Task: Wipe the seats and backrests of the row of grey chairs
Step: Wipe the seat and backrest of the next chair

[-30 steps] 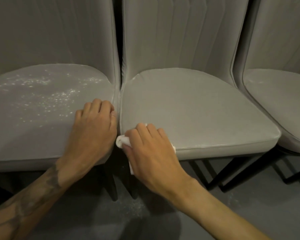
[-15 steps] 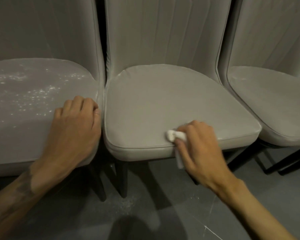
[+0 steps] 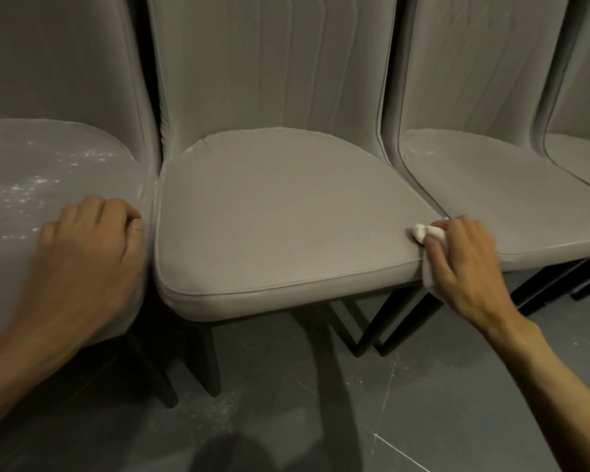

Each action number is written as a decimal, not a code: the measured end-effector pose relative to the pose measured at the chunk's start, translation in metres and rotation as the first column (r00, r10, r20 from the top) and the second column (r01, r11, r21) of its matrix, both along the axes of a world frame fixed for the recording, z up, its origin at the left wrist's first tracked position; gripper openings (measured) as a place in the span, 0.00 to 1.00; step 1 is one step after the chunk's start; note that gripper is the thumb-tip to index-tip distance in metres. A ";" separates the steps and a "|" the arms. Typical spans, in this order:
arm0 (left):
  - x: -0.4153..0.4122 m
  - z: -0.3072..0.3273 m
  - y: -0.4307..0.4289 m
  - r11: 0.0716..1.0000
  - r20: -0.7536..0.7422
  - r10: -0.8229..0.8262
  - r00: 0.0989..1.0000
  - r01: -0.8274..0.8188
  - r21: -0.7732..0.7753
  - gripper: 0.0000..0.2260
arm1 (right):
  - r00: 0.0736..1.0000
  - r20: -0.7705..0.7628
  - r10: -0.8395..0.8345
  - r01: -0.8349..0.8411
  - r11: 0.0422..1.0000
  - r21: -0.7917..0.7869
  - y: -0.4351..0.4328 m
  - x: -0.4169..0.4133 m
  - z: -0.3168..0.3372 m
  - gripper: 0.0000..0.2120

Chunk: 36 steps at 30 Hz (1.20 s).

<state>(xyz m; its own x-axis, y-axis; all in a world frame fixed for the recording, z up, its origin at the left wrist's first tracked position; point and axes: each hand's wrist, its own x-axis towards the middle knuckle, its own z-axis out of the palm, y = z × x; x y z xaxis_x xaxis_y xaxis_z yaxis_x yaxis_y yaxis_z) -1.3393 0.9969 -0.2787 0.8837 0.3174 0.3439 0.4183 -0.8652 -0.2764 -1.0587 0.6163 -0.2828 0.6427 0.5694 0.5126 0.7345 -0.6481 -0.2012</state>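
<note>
Grey padded chairs stand side by side. The middle chair's seat looks free of powder, and its ribbed backrest rises behind it. My right hand grips a white cloth at that seat's front right corner, part of the cloth hanging over the edge. The left chair's seat is speckled with white powder. My left hand rests on that seat's right front edge, fingers curled down against it. The right chair's seat shows a faint white trace near its back.
A fourth grey seat shows at the far right edge. Black chair legs stand on a dark grey tiled floor, which has white powder scattered under the left and middle chairs.
My right hand slid the cloth along the middle seat's front edge from its left corner to its right corner. The view shifted right; my left hand stayed on the left seat.
</note>
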 end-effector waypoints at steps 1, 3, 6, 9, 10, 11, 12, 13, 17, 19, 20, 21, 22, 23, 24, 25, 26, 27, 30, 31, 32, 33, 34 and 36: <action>0.000 -0.001 0.001 1.000 -0.001 0.003 1.000 -0.003 0.001 0.13 | 0.999 0.007 -0.043 0.043 0.999 0.011 0.001 0.002 0.001 0.13; 0.000 -0.004 0.005 1.000 -0.012 0.014 1.000 -0.014 0.000 0.14 | 0.998 -0.002 -0.069 0.069 0.996 0.047 0.012 -0.012 -0.001 0.11; 0.001 -0.012 0.013 1.000 0.031 -0.023 0.999 0.023 -0.005 0.15 | 0.998 -0.039 0.050 -0.047 0.997 0.063 0.044 -0.058 -0.011 0.06; 0.005 -0.023 0.016 0.994 0.194 0.000 0.981 0.022 -0.106 0.14 | 0.978 0.036 0.204 -0.202 0.978 -0.056 0.059 -0.077 -0.015 0.07; 0.006 -0.024 0.017 0.990 0.233 0.043 0.972 -0.010 -0.141 0.15 | 0.971 0.047 0.233 -0.229 0.971 -0.069 0.055 -0.072 -0.013 0.08; 0.006 -0.024 0.020 0.985 0.249 0.083 0.965 -0.041 -0.168 0.16 | 0.971 0.053 0.235 -0.231 0.971 -0.065 0.046 -0.063 -0.011 0.08; 0.006 -0.025 0.024 0.980 0.247 0.111 0.963 -0.065 -0.187 0.18 | 0.977 0.061 0.206 -0.204 0.978 -0.049 0.034 -0.051 -0.010 0.08; 0.007 -0.027 0.027 0.975 0.232 0.123 0.965 -0.074 -0.210 0.19 | 0.987 0.069 0.142 -0.141 0.990 -0.026 0.021 -0.036 -0.009 0.08; 0.005 -0.037 0.027 0.997 0.129 0.016 0.992 -0.006 -0.081 0.18 | 0.981 0.024 -0.191 0.188 0.977 0.098 -0.012 0.019 0.001 0.12; 0.004 -0.036 0.027 0.999 0.143 0.003 0.990 0.004 -0.048 0.17 | 0.975 -0.005 -0.220 0.220 0.968 0.118 -0.006 0.027 0.004 0.11; 0.004 -0.035 0.026 0.999 0.160 0.000 0.987 0.005 -0.032 0.17 | 0.976 -0.013 -0.219 0.219 0.970 0.105 0.000 0.025 0.004 0.10; 0.005 -0.034 0.024 1.000 0.185 -0.002 0.983 0.007 -0.029 0.16 | 0.975 -0.021 -0.220 0.221 0.971 0.094 0.006 0.019 0.002 0.09; 0.006 -0.029 0.020 0.999 0.222 0.003 0.975 0.007 -0.043 0.15 | 0.975 -0.032 -0.218 0.220 0.970 0.100 0.011 0.010 -0.002 0.07; 0.007 -0.025 0.018 0.998 0.276 0.020 0.961 -0.002 -0.066 0.14 | 0.978 -0.040 -0.205 0.208 0.971 0.119 0.016 -0.002 -0.005 0.06; 0.008 -0.022 0.017 0.995 0.326 0.045 0.944 -0.015 -0.095 0.14 | 0.984 -0.048 -0.174 0.179 0.974 0.136 0.019 -0.016 -0.010 0.05; 0.009 -0.021 0.015 0.991 0.339 0.065 0.939 -0.020 -0.134 0.14 | 0.990 -0.059 -0.128 0.135 0.981 0.141 0.021 -0.030 -0.014 0.05; 0.009 -0.017 0.010 0.991 0.321 0.056 0.945 -0.012 -0.136 0.13 | 0.995 -0.065 -0.078 0.086 0.988 0.131 0.022 -0.041 -0.017 0.06; 0.008 -0.016 0.008 0.995 0.263 0.030 0.964 -0.004 -0.097 0.14 | 0.998 -0.054 -0.038 0.044 0.993 0.113 0.024 -0.046 -0.018 0.06; 0.003 -0.014 0.012 1.000 0.024 -0.015 1.000 0.016 -0.007 0.19 | 0.996 -0.050 -0.074 0.079 0.991 0.111 0.037 -0.037 -0.005 0.07; 0.003 -0.010 0.012 1.000 0.002 0.003 1.000 -0.003 0.000 0.19 | 0.992 -0.065 -0.105 0.114 0.984 0.136 0.042 -0.035 -0.001 0.07; 0.003 -0.009 0.010 0.999 -0.012 0.024 1.000 -0.024 0.025 0.19 | 0.990 -0.072 -0.123 0.134 0.977 0.169 0.048 -0.039 0.000 0.07; 0.004 -0.009 0.006 0.998 -0.023 0.050 0.998 -0.049 0.050 0.19 | 0.990 -0.072 -0.125 0.137 0.970 0.200 0.055 -0.048 -0.001 0.07; 0.004 -0.007 0.002 0.996 -0.031 0.066 0.997 -0.064 0.057 0.19 | 0.991 -0.066 -0.115 0.128 0.966 0.226 0.064 -0.062 -0.006 0.07; 0.005 -0.006 -0.002 0.996 -0.010 0.073 0.997 -0.072 0.061 0.19 | 0.996 -0.019 -0.082 0.084 0.964 0.252 0.090 -0.101 -0.015 0.06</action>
